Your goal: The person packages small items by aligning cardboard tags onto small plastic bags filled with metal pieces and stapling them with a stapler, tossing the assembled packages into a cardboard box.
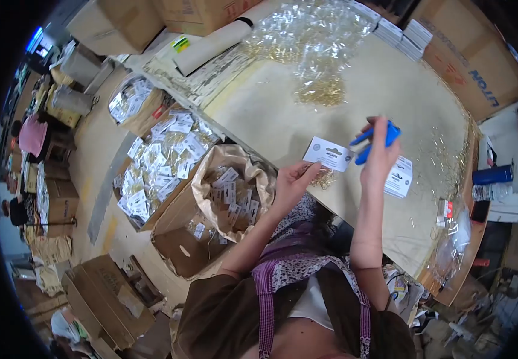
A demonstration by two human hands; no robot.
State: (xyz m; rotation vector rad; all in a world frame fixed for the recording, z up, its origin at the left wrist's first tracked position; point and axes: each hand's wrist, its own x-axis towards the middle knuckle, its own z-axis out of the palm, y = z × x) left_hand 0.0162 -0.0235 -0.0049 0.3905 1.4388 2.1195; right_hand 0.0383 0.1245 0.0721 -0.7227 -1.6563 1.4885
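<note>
My left hand (295,181) pinches the lower left of a white header card (327,152), which has a hang hole and dark print. A small clear bag of gold-coloured pieces (325,180) shows under the card, partly hidden by my fingers. Just right of the card, my right hand (378,157) is wrapped round a blue stapler (393,133). Its jaws point left towards the card's upper right corner, apart from it. Beside my right wrist lies a stack of white header cards (398,178), partly covered by my forearm.
Clear bags of gold pieces (319,87) are heaped at the table's far side. Loose gold pieces (444,161) lie at the right. Left of the table stand a paper sack (204,179) and a carton (157,224), with many carded packets (169,152) nearby. Large boxes (471,57) edge the table.
</note>
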